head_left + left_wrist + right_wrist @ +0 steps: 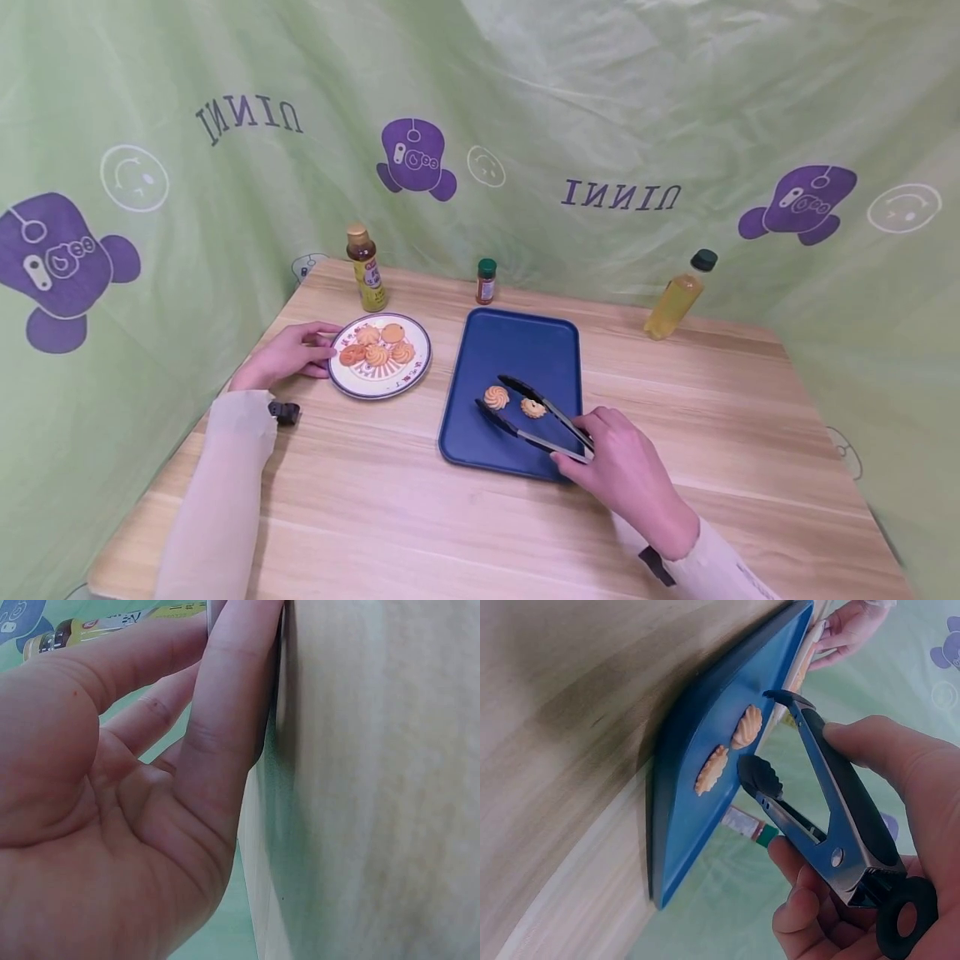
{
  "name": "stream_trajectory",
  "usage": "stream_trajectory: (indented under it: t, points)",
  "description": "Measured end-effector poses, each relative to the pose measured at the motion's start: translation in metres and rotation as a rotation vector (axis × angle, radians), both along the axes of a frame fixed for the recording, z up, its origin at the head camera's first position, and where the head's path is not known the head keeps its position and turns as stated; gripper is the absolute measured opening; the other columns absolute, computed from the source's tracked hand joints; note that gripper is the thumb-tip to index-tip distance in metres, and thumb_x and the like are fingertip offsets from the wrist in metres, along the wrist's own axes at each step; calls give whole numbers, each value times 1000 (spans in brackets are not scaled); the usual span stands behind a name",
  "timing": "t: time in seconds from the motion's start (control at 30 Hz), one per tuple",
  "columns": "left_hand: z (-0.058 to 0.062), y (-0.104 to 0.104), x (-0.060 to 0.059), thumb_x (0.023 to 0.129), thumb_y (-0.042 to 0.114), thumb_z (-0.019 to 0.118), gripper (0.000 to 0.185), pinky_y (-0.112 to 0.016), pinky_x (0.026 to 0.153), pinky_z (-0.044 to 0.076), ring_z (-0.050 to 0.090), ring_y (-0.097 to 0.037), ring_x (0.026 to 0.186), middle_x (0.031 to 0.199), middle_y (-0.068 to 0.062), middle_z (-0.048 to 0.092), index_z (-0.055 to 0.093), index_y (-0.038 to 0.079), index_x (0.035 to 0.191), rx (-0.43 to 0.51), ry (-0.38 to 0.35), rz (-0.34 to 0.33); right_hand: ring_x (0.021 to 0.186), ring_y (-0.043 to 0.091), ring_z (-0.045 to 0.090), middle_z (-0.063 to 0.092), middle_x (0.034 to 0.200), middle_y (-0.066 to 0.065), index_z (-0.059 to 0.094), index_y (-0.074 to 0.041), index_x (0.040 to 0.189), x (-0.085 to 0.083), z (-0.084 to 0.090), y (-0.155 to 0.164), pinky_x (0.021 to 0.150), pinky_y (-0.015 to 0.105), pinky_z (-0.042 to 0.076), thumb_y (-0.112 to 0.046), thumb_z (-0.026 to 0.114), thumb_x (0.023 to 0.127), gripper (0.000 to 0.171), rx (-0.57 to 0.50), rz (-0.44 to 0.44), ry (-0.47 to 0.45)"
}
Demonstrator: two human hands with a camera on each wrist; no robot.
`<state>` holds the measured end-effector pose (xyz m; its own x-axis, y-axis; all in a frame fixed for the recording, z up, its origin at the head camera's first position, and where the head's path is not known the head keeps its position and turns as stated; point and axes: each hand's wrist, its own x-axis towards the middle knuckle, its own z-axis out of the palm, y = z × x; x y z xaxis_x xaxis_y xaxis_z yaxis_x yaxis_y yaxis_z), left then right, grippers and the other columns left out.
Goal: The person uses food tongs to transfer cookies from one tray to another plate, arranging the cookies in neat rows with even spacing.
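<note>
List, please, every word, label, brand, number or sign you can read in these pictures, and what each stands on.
"INNIU": printed twice on the green curtain.
Characters on the plate: too small to read.
Label print on the gold-capped bottle: too small and blurred to read.
Label on the green-capped jar: too small to read.
Faint marks on the right sleeve: unreadable.
No number can be read.

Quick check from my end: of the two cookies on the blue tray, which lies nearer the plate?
The swirl-topped cookie, on the left in the head view. The scalloped-edged cookie lies farther from the plate, nearer the right hand.
</note>
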<state>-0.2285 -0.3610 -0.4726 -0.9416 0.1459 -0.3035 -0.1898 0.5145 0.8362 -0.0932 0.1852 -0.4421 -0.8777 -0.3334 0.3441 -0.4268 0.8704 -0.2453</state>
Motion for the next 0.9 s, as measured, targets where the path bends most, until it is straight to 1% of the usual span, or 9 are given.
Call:
stream_trajectory:
  t: [0.2,0.43,0.67,0.9]
  points:
    - [-1,-1,0,116,10,59,61,-30,84,74,76,-15,92,144,-29,52,36,0,172,2,2,1,85,17,66,75,95,5,83,-3,107,3,-2,0,67,37,65,-36,101,79,47,8,-2,-1]
    - [1,-1,1,116,11,60,61,-30,84,74,77,-14,92,143,-28,53,38,1,172,-3,0,8,83,16,64,74,93,4,83,-3,105,5,-1,2,65,36,64,-32,102,78,44,1,11,29]
    - [3,2,2,116,9,60,61,-30,84,74,76,-16,92,142,-28,53,37,-1,172,4,1,-2,83,15,63,73,93,3,83,-4,106,6,1,2,65,35,63,-32,102,80,43,-1,-2,4]
    - [4,1,3,116,11,60,61,-29,84,74,76,-15,93,143,-27,53,37,1,172,-11,-4,5,82,15,63,73,93,3,83,-4,106,6,2,2,65,35,63,-32,102,80,43,-2,-8,-10]
